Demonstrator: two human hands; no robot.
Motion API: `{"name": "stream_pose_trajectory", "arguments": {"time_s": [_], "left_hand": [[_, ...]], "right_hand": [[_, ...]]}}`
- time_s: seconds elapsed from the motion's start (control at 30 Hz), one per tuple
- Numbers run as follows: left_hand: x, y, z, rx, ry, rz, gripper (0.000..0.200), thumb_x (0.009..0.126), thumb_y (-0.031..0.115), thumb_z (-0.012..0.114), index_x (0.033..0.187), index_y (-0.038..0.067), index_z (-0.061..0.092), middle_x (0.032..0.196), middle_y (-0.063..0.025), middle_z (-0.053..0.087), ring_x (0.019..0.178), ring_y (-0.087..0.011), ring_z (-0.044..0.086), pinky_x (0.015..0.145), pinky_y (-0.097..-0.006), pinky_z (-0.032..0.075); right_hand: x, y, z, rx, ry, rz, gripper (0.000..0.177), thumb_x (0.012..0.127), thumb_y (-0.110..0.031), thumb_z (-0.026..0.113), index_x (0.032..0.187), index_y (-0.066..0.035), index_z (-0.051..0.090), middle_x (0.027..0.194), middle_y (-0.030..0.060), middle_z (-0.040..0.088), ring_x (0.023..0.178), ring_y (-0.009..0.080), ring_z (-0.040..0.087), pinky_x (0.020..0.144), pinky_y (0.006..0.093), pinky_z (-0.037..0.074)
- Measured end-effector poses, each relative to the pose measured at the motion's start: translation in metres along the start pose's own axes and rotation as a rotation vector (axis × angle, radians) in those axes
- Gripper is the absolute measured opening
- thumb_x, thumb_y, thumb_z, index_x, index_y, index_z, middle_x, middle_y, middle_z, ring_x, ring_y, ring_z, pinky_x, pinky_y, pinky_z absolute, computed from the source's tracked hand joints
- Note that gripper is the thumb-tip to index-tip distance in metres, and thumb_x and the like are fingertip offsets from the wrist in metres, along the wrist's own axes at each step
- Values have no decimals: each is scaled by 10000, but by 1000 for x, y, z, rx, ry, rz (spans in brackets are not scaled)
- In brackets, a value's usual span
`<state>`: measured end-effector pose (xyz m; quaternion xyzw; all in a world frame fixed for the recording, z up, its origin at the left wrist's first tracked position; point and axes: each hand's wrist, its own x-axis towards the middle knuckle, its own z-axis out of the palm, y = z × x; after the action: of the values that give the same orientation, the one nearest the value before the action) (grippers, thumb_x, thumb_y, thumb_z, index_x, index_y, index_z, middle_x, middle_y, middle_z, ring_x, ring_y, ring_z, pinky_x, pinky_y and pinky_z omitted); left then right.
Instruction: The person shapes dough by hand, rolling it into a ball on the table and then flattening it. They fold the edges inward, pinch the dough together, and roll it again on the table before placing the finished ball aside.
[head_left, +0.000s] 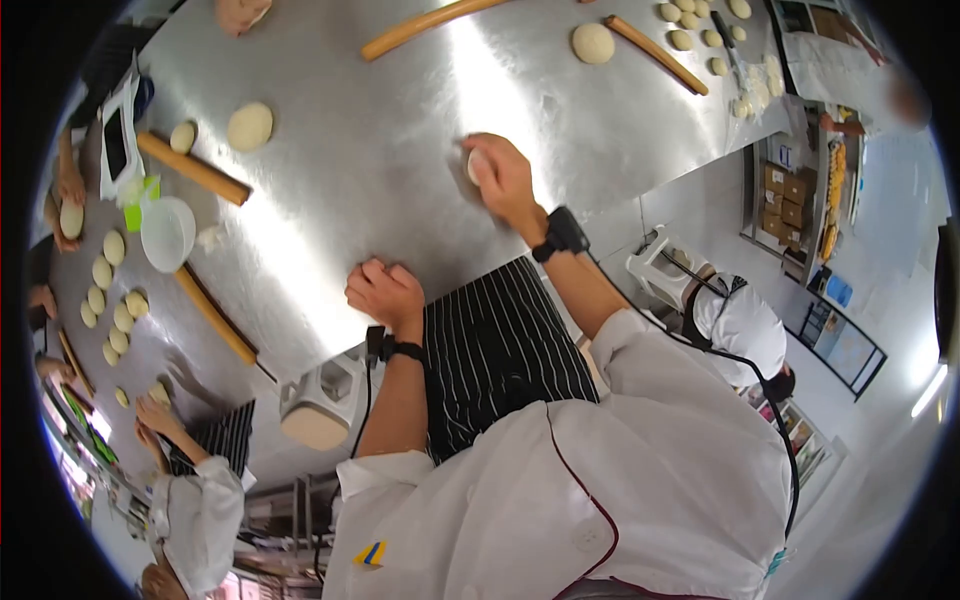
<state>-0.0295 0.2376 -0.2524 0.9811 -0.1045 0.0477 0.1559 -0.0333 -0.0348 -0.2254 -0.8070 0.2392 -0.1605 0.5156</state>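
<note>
My right hand (503, 180) is cupped over a small pale dough ball (474, 168) on the steel table. Only the ball's left side shows past the fingers. Near the table's front edge, my left hand (386, 297) rests in a loose fist, with no object visible in it. A flattened round of dough (250, 127) lies farther off to the left, and another dough ball (593, 43) sits at the upper right.
Rolling pins lie on the steel table (380, 150): one at left (195, 168), one at the back (430, 28), one at right (657, 55). A plastic bowl (168, 234) stands near a scale (118, 140). Co-workers' hands (155, 415) handle dough at lower left.
</note>
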Motion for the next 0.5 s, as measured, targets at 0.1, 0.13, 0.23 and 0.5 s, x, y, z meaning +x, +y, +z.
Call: {"name": "stream_pose_trajectory", "arguments": {"time_s": [0.1,0.13,0.23,0.5], "left_hand": [[-1,-2,1,-50,26,12,104,898,198,579,968,121,589,1111,-129,573,1056,-383,536,919,-514,405],[1,0,-1,-40,34,16,96,904,193,571,966,120,580,1114,-128,574,1051,-381,534,911,-512,408],[-2,0,-3,-8,14,3,86,910,184,558,963,119,573,1110,-125,573,1042,-380,529,905,-504,410],[0,1,-2,2,3,-28,82,907,185,541,950,117,558,1115,-115,570,1040,-372,523,904,-509,411]], "right_hand": [[-25,-4,-4,-255,64,-207,453,891,-189,806,1292,-20,678,1323,200,681,1199,391,666,1033,438,551],[-28,-10,-3,-297,81,-194,492,861,-198,840,1290,-28,670,1350,181,664,1204,383,658,1020,443,556],[-20,-14,4,-311,89,-252,474,842,-178,858,1254,-46,664,1300,146,647,1187,358,650,986,433,563],[2,-15,-5,13,242,-48,297,863,-111,799,1142,-45,720,1108,128,734,1017,308,717,917,381,581]]}}
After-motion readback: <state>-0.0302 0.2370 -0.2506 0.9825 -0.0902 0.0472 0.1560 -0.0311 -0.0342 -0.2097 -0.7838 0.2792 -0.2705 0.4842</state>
